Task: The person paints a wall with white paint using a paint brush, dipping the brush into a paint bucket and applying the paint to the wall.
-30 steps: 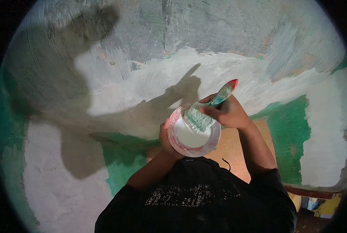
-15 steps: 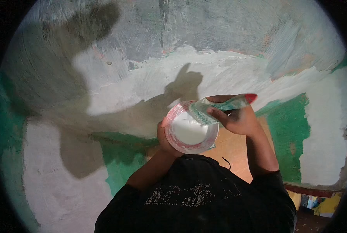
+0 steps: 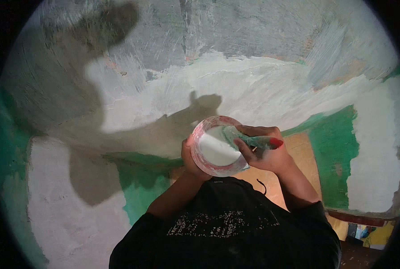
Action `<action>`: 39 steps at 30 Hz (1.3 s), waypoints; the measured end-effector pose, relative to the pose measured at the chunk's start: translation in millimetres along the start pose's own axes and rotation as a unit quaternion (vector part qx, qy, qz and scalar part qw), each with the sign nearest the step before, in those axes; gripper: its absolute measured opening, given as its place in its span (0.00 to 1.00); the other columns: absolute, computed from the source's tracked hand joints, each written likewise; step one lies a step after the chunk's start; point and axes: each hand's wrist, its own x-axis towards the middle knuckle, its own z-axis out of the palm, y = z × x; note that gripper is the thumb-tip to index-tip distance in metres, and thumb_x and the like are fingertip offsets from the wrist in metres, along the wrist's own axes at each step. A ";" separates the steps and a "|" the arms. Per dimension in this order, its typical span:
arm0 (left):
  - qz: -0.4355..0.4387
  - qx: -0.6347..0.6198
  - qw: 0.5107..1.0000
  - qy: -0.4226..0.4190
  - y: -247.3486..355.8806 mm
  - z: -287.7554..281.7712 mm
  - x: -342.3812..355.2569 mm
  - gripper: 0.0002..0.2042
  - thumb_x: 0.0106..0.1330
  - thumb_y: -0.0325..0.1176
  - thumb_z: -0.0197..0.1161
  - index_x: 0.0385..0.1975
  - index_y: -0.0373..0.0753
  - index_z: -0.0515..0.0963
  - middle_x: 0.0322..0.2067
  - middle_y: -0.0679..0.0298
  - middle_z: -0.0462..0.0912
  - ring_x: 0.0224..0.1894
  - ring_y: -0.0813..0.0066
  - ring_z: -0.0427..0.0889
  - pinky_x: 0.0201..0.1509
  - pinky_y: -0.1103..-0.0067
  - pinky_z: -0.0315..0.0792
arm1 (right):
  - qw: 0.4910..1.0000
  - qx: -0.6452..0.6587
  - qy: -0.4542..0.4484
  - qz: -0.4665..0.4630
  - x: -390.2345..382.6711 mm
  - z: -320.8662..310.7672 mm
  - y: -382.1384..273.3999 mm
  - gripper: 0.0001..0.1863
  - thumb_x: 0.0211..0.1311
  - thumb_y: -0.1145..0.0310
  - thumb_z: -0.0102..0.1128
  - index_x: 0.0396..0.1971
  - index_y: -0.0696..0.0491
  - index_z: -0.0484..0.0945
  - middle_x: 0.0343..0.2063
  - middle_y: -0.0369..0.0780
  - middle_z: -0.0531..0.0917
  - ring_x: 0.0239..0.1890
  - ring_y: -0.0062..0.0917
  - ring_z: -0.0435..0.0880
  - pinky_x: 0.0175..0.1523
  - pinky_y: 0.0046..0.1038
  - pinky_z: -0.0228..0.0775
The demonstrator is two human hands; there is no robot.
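Note:
My left hand (image 3: 191, 157) grips a round pink-and-white bowl (image 3: 197, 152) of white paint (image 3: 214, 150) by its left side. In my right hand (image 3: 267, 154) is a wide paintbrush (image 3: 261, 141), its green handle smeared with paint and tipped red. The paint-coated head of the brush is down inside the bowl's upper right part, partly hidden by my fingers; whether it touches the paint surface is hard to tell. Both hands are in front of my dark shirt.
A rough wall (image 3: 253, 31) with grey and white patches spans the view, with green-painted areas (image 3: 330, 139) and pale patches lower down. A tan surface (image 3: 305, 175) shows behind my arms. A brown ledge (image 3: 352, 216) and small colourful items (image 3: 374, 237) are at lower right.
The brush has swung down to the right, its red end dropping from above the bowl to beside it, as my right hand moved down. The bowl is slightly higher and left than a second ago.

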 end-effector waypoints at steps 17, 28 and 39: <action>-0.003 -0.032 0.999 -0.010 -7.4 -3.6 -2.5 0.35 0.60 0.58 0.44 0.60 0.37 0.63 0.56 0.51 0.71 0.58 0.54 0.70 0.62 0.60 0.64 | 0.965 0.168 0.069 0.190 -17.0 42.5 6.0 0.15 0.54 0.65 0.66 0.36 0.62 0.80 0.25 0.47 0.83 0.26 0.26 0.83 0.33 0.26 0.74; 0.021 -0.011 0.999 -0.037 -4.6 11.1 -6.0 0.39 0.59 0.61 0.46 0.62 0.34 0.60 0.60 0.50 0.66 0.60 0.53 0.68 0.64 0.60 0.62 | 0.965 0.208 0.060 0.150 2.5 21.3 -1.2 0.14 0.55 0.68 0.65 0.39 0.61 0.80 0.29 0.45 0.85 0.32 0.25 0.84 0.39 0.25 0.74; -0.017 -0.047 0.995 -0.090 -0.9 7.1 -11.4 0.36 0.60 0.59 0.42 0.63 0.37 0.60 0.59 0.51 0.67 0.60 0.54 0.68 0.63 0.58 0.63 | 0.987 -0.091 -0.078 -0.107 10.5 11.4 -21.5 0.17 0.49 0.67 0.64 0.41 0.53 0.82 0.30 0.46 0.84 0.32 0.38 0.84 0.39 0.32 0.77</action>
